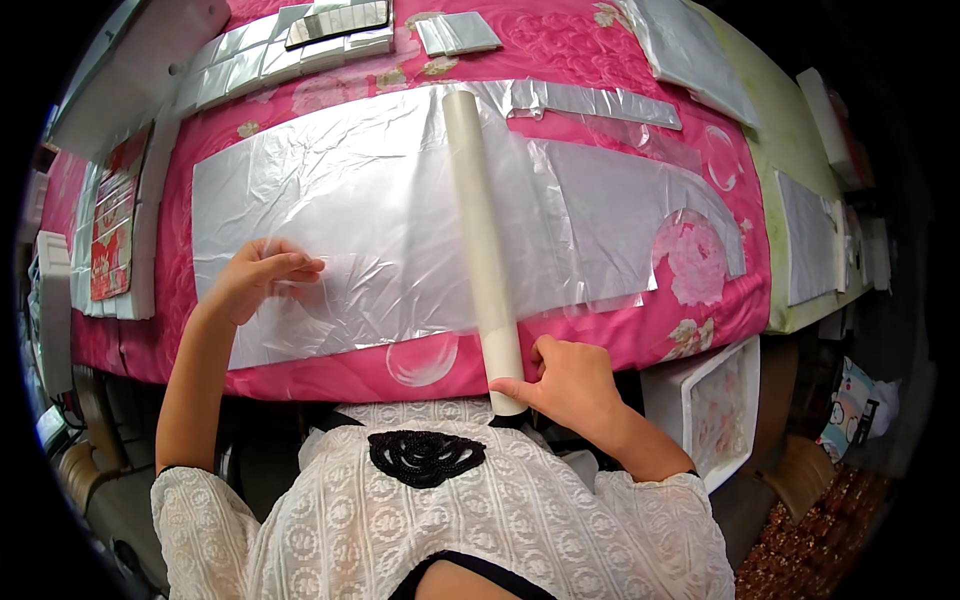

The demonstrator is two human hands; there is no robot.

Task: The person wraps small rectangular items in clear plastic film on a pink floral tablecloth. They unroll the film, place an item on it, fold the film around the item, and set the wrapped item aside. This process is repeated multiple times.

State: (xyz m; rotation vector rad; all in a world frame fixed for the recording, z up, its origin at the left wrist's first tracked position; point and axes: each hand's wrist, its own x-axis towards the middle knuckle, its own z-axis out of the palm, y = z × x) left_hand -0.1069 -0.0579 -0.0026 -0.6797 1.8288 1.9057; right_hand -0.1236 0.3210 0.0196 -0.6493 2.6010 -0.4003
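A pale cream tube (475, 220) lies lengthwise across a spread of silvery, see-through plastic sheet (330, 190), its near end reaching past the table's front edge. At that end my right hand (580, 385) is closed, the thumb laid over the tube and the other fingers curled beside it. My left hand (262, 275) is above the sheet's near left part, thumb and fingers pinched together on what looks like thin clear plastic film. More plastic sheet (600, 215) extends right of the tube, its edges uneven. A folded strip of plastic (600, 103) lies behind it.
A pink flowered cloth (700, 340) covers the table. Stacks of folded plastic packets (250, 65) line the back left, with a dark phone (337, 22) on top. A red patterned packet (120, 210) lies at the left. A white crate (715, 410) stands below the table's right front edge.
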